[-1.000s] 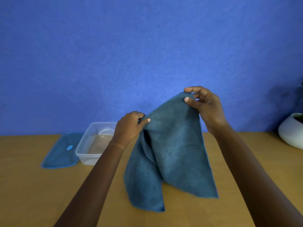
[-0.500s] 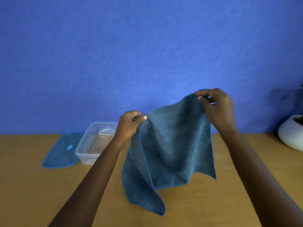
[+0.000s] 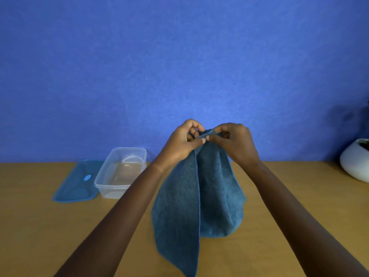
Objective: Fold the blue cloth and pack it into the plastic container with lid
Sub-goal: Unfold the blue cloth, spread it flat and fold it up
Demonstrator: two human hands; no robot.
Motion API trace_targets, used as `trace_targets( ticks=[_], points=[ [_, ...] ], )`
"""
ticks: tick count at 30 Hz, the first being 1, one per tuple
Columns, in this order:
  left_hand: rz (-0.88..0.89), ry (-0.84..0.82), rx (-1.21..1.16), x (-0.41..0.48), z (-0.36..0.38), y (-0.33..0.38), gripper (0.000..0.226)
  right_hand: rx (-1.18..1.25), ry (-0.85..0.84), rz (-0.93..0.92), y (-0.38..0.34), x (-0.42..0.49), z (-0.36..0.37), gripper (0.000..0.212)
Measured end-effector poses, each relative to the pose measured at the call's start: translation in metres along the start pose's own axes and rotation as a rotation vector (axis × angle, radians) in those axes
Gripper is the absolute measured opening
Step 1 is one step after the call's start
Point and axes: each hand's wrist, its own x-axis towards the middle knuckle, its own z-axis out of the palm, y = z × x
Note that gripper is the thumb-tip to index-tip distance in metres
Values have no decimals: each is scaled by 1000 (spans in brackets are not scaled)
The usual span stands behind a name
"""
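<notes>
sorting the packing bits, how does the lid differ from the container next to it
The lid is tinted blue and lies flat and shallow; the container is clear, colourless and deep-walled. The lid carries a bright blue spot, the container none. The container stands open and empty. Both are rounded rectangles side by side on the table.

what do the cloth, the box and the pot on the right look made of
Blue cloth: soft napped fabric, likely microfibre; matte, drapes in loose folds. Container: clear glossy plastic; the table shows through its walls. White pot: smooth, faint sheen, perhaps glazed ceramic, though plastic cannot be ruled out.
</notes>
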Motion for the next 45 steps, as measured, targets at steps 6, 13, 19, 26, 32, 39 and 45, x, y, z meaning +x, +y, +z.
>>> trace_targets(
  ticks=[6,13,19,26,32,39,45],
  points=[
    [-76,118,293,-11,1,-33,21,-13,241,-3,-6,11,-29,6],
    [-272,88,374,-26,-8,-73,18,-28,474,5,-12,21,-78,6],
    [-301,110,344,-32,-16,-92,30,-74,590,3,-13,23,-100,22],
    [-327,104,227,-39,-23,-90,44,-111,658,-4,-13,23,-95,24],
    [-546,9,22,-40,-13,-64,36,-248,282,75,10,36,-46,32],
    [-825,237,-581,-38,-28,-56,29,-211,266,111,37,31,-29,26],
    [-864,416,-812,-34,-47,-59,30,-147,273,112,38,28,-34,25]
  ],
)
